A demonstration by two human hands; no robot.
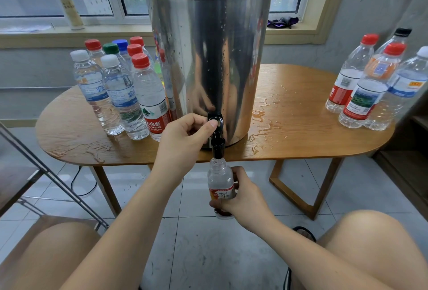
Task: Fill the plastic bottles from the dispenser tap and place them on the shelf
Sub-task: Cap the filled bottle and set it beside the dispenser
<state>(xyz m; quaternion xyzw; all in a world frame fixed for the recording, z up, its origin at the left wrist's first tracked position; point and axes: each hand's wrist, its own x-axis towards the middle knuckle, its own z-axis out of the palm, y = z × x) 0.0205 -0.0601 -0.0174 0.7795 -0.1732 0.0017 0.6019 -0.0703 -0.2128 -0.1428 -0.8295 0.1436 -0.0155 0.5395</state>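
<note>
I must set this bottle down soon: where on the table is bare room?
Widest free patch on the oval wooden table: between the stainless steel dispenser and the right-hand cluster of plastic bottles, though puddled. A narrow wet strip runs along the front left edge. Crowded: the capped bottles packed left of the dispenser.

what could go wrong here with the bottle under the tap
1. The right hand alone holds the bottle in the air below the table edge; if its narrow mouth drifts off the spout, water would likely hit the floor.
2. The fill level is hard to read through the clear plastic, so the left hand on the tap lever may release late and overflow it.
3. The table is already puddled, so grips may be slippery.
</note>
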